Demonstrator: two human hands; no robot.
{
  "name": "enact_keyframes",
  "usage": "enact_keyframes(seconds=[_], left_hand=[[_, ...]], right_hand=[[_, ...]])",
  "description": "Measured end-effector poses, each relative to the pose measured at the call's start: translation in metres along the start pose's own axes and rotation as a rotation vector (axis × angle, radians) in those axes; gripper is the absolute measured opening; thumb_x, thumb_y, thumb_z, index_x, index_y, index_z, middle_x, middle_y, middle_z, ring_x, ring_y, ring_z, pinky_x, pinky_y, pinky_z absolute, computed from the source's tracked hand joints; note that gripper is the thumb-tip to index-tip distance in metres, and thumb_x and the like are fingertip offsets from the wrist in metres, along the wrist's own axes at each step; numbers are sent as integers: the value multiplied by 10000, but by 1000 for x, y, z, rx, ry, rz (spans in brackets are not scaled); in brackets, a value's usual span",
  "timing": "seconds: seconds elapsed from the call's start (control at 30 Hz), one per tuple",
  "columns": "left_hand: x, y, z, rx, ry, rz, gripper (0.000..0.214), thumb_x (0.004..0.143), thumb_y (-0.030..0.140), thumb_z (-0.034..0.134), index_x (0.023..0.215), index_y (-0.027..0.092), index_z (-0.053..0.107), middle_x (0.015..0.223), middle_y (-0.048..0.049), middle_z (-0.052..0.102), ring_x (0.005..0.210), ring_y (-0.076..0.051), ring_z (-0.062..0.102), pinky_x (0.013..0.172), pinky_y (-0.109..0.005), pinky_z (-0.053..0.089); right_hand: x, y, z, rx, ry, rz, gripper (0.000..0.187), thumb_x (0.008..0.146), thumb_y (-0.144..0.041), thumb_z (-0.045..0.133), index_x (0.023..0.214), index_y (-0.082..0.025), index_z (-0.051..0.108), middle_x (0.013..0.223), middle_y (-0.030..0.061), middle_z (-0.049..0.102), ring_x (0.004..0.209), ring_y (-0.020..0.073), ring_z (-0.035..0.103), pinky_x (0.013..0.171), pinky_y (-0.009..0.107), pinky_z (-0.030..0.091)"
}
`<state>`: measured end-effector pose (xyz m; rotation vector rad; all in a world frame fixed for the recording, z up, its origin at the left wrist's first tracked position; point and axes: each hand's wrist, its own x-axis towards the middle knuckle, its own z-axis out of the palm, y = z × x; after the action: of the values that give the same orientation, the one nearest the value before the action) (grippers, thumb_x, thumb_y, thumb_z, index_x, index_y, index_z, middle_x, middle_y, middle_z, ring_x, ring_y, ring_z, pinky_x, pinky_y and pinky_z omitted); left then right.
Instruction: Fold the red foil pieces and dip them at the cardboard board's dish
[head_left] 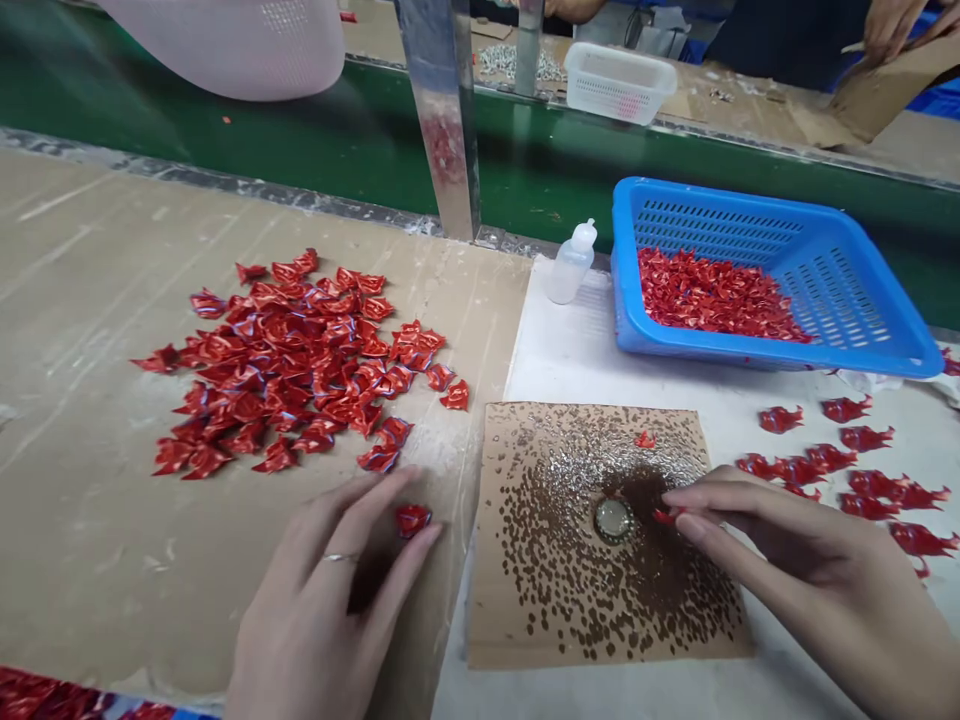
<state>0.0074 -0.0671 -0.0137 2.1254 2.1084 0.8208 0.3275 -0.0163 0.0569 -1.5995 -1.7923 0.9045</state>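
My left hand (330, 590), a ring on one finger, hovers over the brown board with thumb and fingers apart. Between them lies a small glossy red piece (412, 519) with a bluish edge. Beyond it spreads a heap of similar red pieces (292, 360). My right hand (795, 570) pinches a tiny red piece (664, 516), mostly hidden by the fingertips, above a cardboard sheet (502, 640) spotted with dark wet drops. A small round metal cap (613, 520) sits mid-sheet, left of these fingertips. Another small red bit (645, 440) lies near the sheet's far edge.
A blue basket (750, 355) holds many small red parts. Beside it stands a translucent dropper bottle (571, 265). Joined red pieces (870, 480) lie at right. A metal post (442, 120) rises at the back; across the green strip (540, 150), another person's hands (892, 30) show.
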Motion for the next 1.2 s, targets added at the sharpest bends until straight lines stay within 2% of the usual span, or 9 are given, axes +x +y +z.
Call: enact_keyframes(seconds=[0.13, 0.3, 0.53, 0.67, 0.73, 0.83, 1.0, 1.13, 1.2], left_hand=[[-6, 0, 0, 6, 28, -5, 409, 1043, 565, 572, 1288, 252, 669, 1216, -13, 718, 1090, -151, 694, 1044, -224, 532], [-6, -2, 3, -141, 57, 35, 208, 1008, 327, 701, 1209, 277, 718, 1165, 25, 715, 1051, -127, 693, 1044, -220, 513], [-14, 1, 6, -218, -35, 14, 335, 1006, 282, 685, 1320, 396, 709, 1258, 34, 708, 1115, -166, 713, 1085, -354, 540], [-18, 8, 5, -285, -44, -128, 259, 1043, 371, 549, 1253, 348, 699, 1209, 66, 715, 1086, -181, 707, 1077, -531, 553], [-19, 9, 5, -297, -27, -146, 234, 1021, 393, 599, 1219, 335, 710, 1178, 69, 726, 1061, -175, 714, 1066, -480, 565], [-17, 6, 5, -264, -26, -25, 318, 989, 327, 705, 1305, 361, 705, 1182, 51, 739, 1055, -151, 716, 1040, -315, 549], [-21, 1, 11, -250, -39, -3, 391, 1018, 304, 644, 1401, 381, 662, 1223, 30, 726, 1069, -146, 703, 1027, -277, 513], [-28, 0, 17, -292, 67, -139, 319, 993, 424, 659, 1303, 365, 705, 1160, 48, 766, 1000, -157, 731, 1006, -249, 525], [-27, 3, 15, -297, 53, -143, 314, 997, 455, 642, 1296, 390, 714, 1176, 54, 766, 1031, -169, 736, 1057, -260, 516]], right_hand=[[2, -1, 10, 54, -33, 41, 90, 911, -449, 839, 927, -370, 880, 907, -5, 853, 761, 183, 810, 676, 193, 671], [3, -1, 19, 108, -75, 54, 75, 918, -405, 835, 938, -342, 870, 892, -14, 852, 725, 163, 801, 657, 171, 659], [0, -4, 26, 28, -26, -52, 140, 932, -212, 751, 955, -300, 857, 914, -14, 844, 792, 154, 799, 641, 169, 634], [-3, 4, 26, -39, -31, -106, 168, 971, -194, 731, 1039, -311, 830, 920, -37, 816, 809, 125, 773, 693, 163, 623], [-3, 7, 25, -73, -62, -120, 171, 994, -200, 722, 1074, -320, 814, 939, -42, 805, 825, 119, 763, 719, 169, 620], [-4, 10, 25, -82, -56, -141, 165, 1003, -202, 717, 1084, -316, 804, 955, -36, 799, 838, 123, 759, 731, 182, 616], [-7, 7, 29, -40, -25, -106, 166, 973, -197, 724, 1037, -306, 831, 931, -20, 806, 828, 138, 765, 715, 193, 614], [-6, 3, 25, 61, 23, 76, 100, 932, -329, 780, 972, -339, 871, 947, 2, 834, 805, 167, 769, 679, 210, 626], [-5, 1, 21, 102, 10, 197, 113, 885, -408, 821, 935, -332, 887, 911, 22, 839, 705, 171, 748, 580, 206, 606]])
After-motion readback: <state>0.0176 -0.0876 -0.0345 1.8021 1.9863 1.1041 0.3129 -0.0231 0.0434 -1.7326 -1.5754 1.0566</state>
